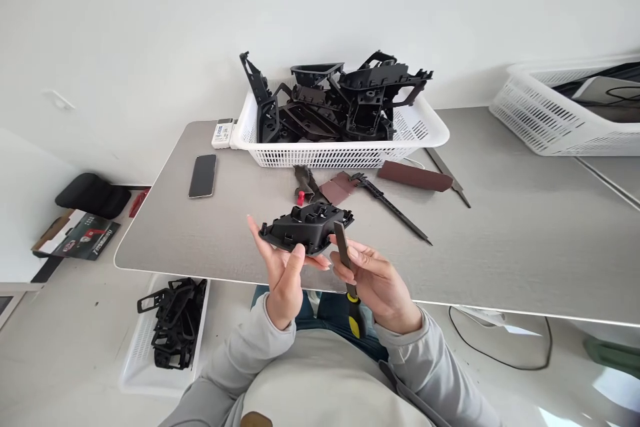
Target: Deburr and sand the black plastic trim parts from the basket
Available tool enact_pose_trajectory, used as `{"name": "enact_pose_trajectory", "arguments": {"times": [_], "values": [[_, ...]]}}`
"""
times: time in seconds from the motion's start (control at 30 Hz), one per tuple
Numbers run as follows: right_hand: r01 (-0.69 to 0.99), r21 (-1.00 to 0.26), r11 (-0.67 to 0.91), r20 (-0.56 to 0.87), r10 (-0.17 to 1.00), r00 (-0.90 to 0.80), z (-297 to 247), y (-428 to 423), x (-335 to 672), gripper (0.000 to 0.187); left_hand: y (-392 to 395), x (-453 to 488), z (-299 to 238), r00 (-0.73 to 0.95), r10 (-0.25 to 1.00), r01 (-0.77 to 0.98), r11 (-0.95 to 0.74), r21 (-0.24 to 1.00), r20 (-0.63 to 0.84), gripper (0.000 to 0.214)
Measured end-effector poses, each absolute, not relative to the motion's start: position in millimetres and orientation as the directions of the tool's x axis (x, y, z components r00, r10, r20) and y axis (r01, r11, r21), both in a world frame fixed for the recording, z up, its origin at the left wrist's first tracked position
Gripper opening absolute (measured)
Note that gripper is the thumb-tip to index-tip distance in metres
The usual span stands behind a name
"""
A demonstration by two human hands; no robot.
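Observation:
My left hand (284, 270) holds a black moulded plastic part (306, 227) from below, thumb along its near side, just over the table's front edge. Clips and ribs stick up from the part's upper side. In my right hand (371, 273) is a flat file (343, 247), pinched by its blade, with the black and yellow handle (355, 317) hanging down. The blade's tip points up, close by the right end of the part; whether they touch I cannot tell. Beyond the part lie a black caliper (393, 207) and sheets of brown sandpaper (415, 177).
A white basket (345, 155) heaped with black plastic parts stands at the back. Left of it are a phone (203, 176) and a small white box (223, 134). Another file (450, 177) lies right. A second basket (540, 113) stands far right; a third (135, 353) is on the floor.

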State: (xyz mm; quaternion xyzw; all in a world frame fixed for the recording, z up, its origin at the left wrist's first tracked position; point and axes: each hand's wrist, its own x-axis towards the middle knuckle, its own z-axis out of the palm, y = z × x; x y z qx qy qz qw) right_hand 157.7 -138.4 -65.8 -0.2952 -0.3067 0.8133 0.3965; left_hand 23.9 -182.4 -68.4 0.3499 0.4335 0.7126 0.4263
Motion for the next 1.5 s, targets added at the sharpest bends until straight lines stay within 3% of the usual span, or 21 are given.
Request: {"name": "enact_pose_trajectory", "arguments": {"times": [0.1,0.23,0.3,0.43,0.6,0.7,0.83,0.97,1.07,1.37,1.43,1.5], "values": [[-0.467,-0.731,-0.497,-0.236,0.827,-0.511,-65,-138,158,0.028,-183,20,-72,-0.338,0.888,-0.135,-0.373,0.918,0.311,0.094],[-0.417,-0.784,-0.460,-0.250,0.848,-0.467,-64,-138,162,0.030,-181,11,-79,-0.178,0.849,0.086,-0.491,0.867,0.498,0.053],[-0.370,-0.839,-0.400,-0.239,0.880,-0.410,-62,-140,166,0.030,-181,6,-82,-0.171,0.821,0.201,-0.511,0.835,0.544,0.043],[-0.234,-0.959,-0.161,-0.100,0.962,-0.254,-53,-145,177,0.027,-179,1,-79,-0.194,0.708,0.514,-0.516,0.685,0.679,0.041],[0.113,-0.962,0.250,0.208,0.932,-0.298,-33,-148,185,0.026,-173,-1,-67,-0.091,0.604,0.732,-0.498,0.465,0.792,0.043],[0.302,-0.830,0.469,0.365,0.866,-0.342,-26,-146,185,0.029,-171,-1,-65,-0.061,0.605,0.766,-0.481,0.426,0.794,0.053],[0.496,-0.564,0.661,0.484,0.751,-0.449,-23,-143,178,0.029,-169,2,-66,-0.086,0.650,0.760,-0.447,0.472,0.755,0.060],[0.576,-0.314,0.755,0.525,0.644,-0.557,-19,-144,171,0.027,-170,5,-65,-0.108,0.700,0.739,-0.418,0.528,0.706,0.060],[0.621,-0.202,0.757,0.522,0.620,-0.586,-14,-144,169,0.029,-170,6,-62,-0.118,0.727,0.732,-0.396,0.554,0.676,0.060],[0.638,-0.203,0.743,0.479,0.644,-0.597,-10,-147,169,0.032,-169,7,-61,-0.128,0.753,0.696,-0.395,0.599,0.645,0.062],[0.644,-0.246,0.724,0.476,0.670,-0.570,-10,-147,170,0.032,-170,8,-63,-0.147,0.761,0.668,-0.394,0.631,0.631,0.059],[0.620,-0.374,0.689,0.446,0.720,-0.531,-9,-145,173,0.031,-170,8,-63,-0.188,0.776,0.593,-0.399,0.700,0.602,0.054]]}}
